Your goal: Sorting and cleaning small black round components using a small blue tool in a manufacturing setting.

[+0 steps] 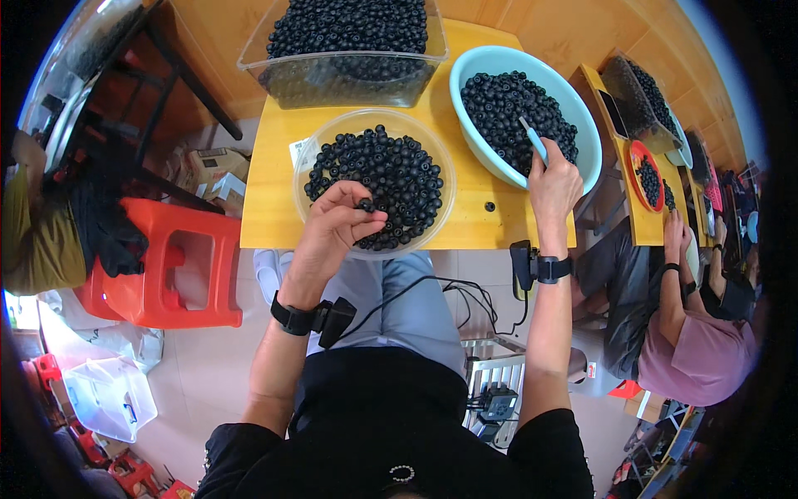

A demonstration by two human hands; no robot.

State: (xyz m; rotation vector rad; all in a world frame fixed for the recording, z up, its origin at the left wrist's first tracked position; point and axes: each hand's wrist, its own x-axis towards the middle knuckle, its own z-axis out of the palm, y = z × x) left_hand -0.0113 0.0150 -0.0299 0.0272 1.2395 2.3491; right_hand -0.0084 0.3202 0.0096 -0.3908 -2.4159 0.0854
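Observation:
My left hand is over the near side of a round clear plastic bowl. Pinched between its thumb and fingers is a small round black bead-like piece, and many more like it lie in the bowl. My right hand is closed on a slim tool with a pale blue handle and a short metal tip. It holds this tool over the near right part of a light blue basin, which is heaped with the same black pieces. The two hands are well apart.
A clear rectangular bin full of black pieces stands at the back of the yellow table. One loose piece lies near the front edge. Left is a red stool; cables hang below. Other people work at right.

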